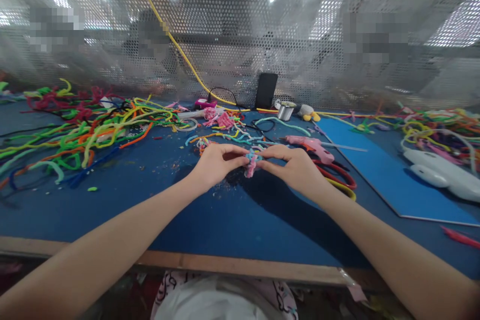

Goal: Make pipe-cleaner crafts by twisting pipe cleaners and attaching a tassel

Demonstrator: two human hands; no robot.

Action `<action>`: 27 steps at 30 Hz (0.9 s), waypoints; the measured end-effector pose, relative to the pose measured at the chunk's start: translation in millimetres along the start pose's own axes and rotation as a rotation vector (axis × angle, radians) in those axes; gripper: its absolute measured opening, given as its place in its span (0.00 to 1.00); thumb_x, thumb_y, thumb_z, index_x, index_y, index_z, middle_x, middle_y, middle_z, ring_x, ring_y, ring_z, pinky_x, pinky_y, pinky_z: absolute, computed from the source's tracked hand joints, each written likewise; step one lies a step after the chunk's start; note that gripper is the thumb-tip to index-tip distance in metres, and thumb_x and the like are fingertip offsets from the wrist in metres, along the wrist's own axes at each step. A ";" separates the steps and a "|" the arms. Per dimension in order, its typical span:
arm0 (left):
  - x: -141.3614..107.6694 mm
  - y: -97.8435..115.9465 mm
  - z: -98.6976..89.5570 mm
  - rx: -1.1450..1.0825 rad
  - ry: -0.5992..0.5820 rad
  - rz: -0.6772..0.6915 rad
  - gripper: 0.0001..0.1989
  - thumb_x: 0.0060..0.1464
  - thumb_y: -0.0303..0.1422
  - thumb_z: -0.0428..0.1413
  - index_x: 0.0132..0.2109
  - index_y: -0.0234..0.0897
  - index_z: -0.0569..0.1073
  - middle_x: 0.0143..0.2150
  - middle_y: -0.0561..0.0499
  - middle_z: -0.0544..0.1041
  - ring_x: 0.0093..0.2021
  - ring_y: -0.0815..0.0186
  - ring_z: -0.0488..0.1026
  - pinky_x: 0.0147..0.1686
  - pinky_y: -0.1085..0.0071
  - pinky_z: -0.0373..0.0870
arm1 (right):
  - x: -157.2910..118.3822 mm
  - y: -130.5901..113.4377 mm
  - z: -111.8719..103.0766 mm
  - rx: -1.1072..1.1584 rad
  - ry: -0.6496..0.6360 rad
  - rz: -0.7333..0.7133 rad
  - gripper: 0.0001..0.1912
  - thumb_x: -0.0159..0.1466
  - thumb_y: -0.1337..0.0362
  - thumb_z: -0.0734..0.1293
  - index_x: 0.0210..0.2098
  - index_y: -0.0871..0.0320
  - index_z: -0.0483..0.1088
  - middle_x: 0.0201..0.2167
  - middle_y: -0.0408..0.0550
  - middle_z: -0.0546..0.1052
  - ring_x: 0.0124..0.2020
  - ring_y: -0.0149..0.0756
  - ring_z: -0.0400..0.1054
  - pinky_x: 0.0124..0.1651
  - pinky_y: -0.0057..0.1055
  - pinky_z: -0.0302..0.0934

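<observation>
A tangle of coloured fuzzy strips covered the desk toward its back-left corner. The left hand had its grip closed, thumb and fingertips pinching a small pink-and-blue fuzzy piece over the desk, between the front and back edges. The right hand pinched the piece's other side, its grip just as narrow. Beyond that hand lay a pink tool, then a blue board and a white device toward the right edge.
</observation>
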State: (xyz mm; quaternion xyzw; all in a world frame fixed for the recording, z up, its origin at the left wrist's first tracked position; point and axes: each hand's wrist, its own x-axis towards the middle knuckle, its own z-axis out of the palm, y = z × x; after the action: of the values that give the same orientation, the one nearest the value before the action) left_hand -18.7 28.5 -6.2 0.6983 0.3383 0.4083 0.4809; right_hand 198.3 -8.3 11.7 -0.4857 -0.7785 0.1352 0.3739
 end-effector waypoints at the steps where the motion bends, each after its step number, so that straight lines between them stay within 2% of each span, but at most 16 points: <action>1: -0.6 1.0 0.6 0.038 0.002 0.021 0.09 0.52 0.33 0.64 0.42 0.36 0.81 0.39 0.49 0.84 0.40 0.61 0.81 0.48 0.62 0.77 | -0.6 -0.3 0.9 0.007 -0.003 0.008 0.12 0.61 0.56 0.72 0.40 0.53 0.82 0.38 0.49 0.83 0.43 0.45 0.76 0.48 0.40 0.70; 6: -4.4 6.7 5.0 0.142 0.027 0.140 0.06 0.56 0.30 0.60 0.41 0.35 0.79 0.38 0.49 0.83 0.38 0.63 0.80 0.45 0.67 0.76 | -3.8 -5.9 2.9 0.000 0.031 0.030 0.10 0.63 0.56 0.70 0.38 0.53 0.81 0.38 0.48 0.83 0.42 0.43 0.76 0.47 0.39 0.69; 15: -10.0 9.8 9.0 0.255 0.065 0.259 0.03 0.59 0.29 0.59 0.40 0.36 0.78 0.38 0.48 0.81 0.40 0.64 0.78 0.44 0.68 0.73 | -8.1 -11.1 5.7 0.003 0.100 -0.075 0.07 0.64 0.60 0.70 0.36 0.55 0.79 0.36 0.49 0.80 0.39 0.39 0.73 0.47 0.37 0.67; 22: -12.6 11.7 9.4 0.237 0.030 0.233 0.04 0.56 0.26 0.59 0.37 0.36 0.78 0.37 0.49 0.80 0.39 0.65 0.77 0.44 0.69 0.74 | -7.7 -11.4 2.2 0.015 0.059 -0.086 0.05 0.63 0.62 0.71 0.35 0.54 0.80 0.35 0.48 0.80 0.40 0.39 0.74 0.47 0.37 0.68; 27: -9.0 6.9 11.7 0.183 0.036 0.175 0.03 0.56 0.28 0.59 0.38 0.36 0.78 0.37 0.49 0.81 0.38 0.65 0.78 0.44 0.68 0.75 | -4.8 -11.3 -1.0 0.024 0.006 0.001 0.06 0.62 0.61 0.71 0.35 0.54 0.81 0.35 0.48 0.82 0.39 0.40 0.75 0.46 0.38 0.69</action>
State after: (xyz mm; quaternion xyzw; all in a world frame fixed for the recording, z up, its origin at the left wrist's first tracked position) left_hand -11.6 13.9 -4.2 0.7587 0.3206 0.4284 0.3715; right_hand 192.8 -18.2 16.7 -0.4820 -0.7755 0.1430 0.3820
